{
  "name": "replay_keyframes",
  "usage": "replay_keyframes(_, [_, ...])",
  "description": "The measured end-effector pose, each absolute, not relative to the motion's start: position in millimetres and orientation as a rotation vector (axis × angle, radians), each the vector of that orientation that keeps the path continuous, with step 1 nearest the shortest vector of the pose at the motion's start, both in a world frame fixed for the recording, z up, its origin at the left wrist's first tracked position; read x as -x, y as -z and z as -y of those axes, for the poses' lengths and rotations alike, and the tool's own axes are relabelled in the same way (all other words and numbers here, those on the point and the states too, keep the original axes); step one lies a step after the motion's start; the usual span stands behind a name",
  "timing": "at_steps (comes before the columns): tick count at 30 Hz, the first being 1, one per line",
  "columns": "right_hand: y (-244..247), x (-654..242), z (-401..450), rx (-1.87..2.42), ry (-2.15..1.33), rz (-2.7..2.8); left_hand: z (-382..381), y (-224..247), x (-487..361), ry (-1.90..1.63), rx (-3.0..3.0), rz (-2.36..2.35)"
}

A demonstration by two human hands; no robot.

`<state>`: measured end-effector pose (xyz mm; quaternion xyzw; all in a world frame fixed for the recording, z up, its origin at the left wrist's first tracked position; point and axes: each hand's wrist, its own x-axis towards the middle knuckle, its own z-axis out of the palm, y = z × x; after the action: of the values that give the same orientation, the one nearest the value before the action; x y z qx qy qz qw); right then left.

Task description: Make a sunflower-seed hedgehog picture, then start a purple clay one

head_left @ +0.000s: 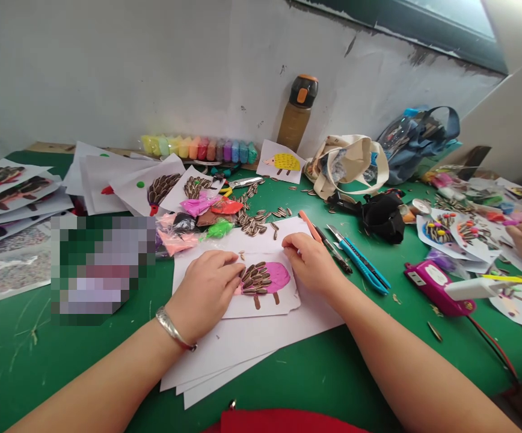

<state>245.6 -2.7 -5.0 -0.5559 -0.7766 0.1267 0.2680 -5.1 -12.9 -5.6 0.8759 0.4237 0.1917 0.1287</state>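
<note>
The left hand [209, 294] is bent over the left side of a small white paper card [266, 308], its fingertips at the seeds; whether one is pinched cannot be told. The right hand [311, 261] is curled at the card's right edge, its grip likewise uncertain. The card is laid flat on larger white paper sheets [225, 349]. On it, an oval magenta clay body [279, 278] is covered at the left by striped dark-and-cream seeds [255, 278] and bare at the right. Seed-laying appears to be the step; it is best done with the card steadied, each seed pressed lightly and overlapped like roof tiles, the soft clay being left unsmeared. The figure's long axis runs left to right, its pale pink end [237, 290] pointed left and its two short brown legs [257, 302] directed toward the near side.
</note>
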Motion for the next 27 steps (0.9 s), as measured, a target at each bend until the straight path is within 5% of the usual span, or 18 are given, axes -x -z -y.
replay_keyframes(27, [6, -245, 2, 1.528, -0.392, 2.109, 8, 2, -6, -0.508, -2.276, -1.447])
